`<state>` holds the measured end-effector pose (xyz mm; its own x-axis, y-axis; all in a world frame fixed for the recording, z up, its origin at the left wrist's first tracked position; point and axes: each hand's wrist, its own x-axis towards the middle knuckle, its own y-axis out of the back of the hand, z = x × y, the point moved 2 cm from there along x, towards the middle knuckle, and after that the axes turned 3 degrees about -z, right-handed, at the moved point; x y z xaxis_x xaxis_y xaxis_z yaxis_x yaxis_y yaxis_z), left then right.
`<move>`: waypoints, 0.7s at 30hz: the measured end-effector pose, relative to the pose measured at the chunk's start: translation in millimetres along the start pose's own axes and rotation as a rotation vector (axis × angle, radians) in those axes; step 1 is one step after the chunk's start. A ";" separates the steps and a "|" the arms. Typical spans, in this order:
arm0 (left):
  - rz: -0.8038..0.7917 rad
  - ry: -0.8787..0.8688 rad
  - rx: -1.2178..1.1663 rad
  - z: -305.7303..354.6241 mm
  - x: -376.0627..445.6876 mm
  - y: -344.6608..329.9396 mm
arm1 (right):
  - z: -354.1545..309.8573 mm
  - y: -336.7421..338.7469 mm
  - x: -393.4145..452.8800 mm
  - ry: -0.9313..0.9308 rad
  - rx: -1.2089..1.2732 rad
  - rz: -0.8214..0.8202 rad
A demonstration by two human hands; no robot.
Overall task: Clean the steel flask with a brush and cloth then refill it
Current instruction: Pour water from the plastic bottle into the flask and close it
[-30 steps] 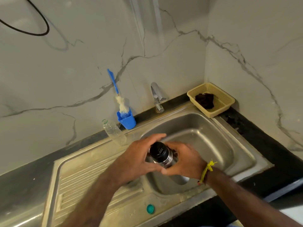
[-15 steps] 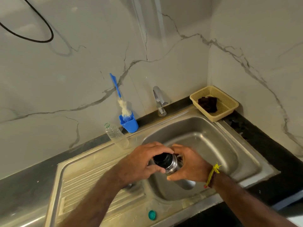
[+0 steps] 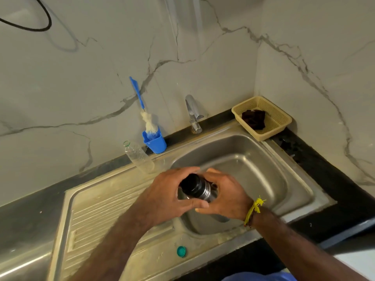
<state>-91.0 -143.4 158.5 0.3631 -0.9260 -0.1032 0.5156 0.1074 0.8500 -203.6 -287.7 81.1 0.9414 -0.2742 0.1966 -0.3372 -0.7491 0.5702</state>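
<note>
Nearby, both hands, left (image 3: 166, 196) and right (image 3: 225, 196), clasp the flask (image 3: 197, 187) over the sink (image 3: 263, 169); brush (image 3: 147, 118), bottle (image 3: 139, 157) behind.

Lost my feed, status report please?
Left hand on black cap, right hand grips steel flask over sink. Brush untouched in holder. Nothing in the way.

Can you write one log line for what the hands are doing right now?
left hand grips flask cap | right hand holds flask | over sink
</note>
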 end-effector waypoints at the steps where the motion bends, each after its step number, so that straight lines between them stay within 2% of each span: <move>1: 0.059 0.024 0.033 2.3 0.2 -1.4 | -1.1 -1.1 -0.9 -0.005 -0.015 0.022; 4: 0.223 0.049 0.012 9.0 0.7 -3.9 | -2.0 -3.2 -3.2 -0.041 0.019 0.103; 6: 0.255 0.017 0.050 10.4 -0.1 -4.8 | -3.5 -6.1 -3.8 -0.026 0.056 0.115; 10: 0.158 -0.062 0.185 5.0 -2.6 -4.7 | -1.4 -8.9 -0.7 0.053 0.081 0.075; 14: 0.088 -0.111 0.055 -7.9 -2.6 2.2 | -1.2 -13.1 3.8 0.028 0.059 0.090; 16: 0.072 -0.010 -0.035 -34.7 -6.5 0.0 | 0.5 -16.5 5.7 0.005 0.075 0.119; 19: 0.119 0.379 -0.068 -104.4 -25.4 -8.0 | 9.5 -18.1 5.7 -0.036 0.121 0.183; 21: 0.030 0.633 0.047 -149.0 -40.3 -22.5 | 13.7 -19.3 4.3 -0.061 0.117 0.169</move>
<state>-1.7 -54.6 66.5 0.7728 -0.5277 -0.3525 0.4691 0.1009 0.8774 -193.2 -282.7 60.0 0.8702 -0.4351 0.2309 -0.4924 -0.7534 0.4359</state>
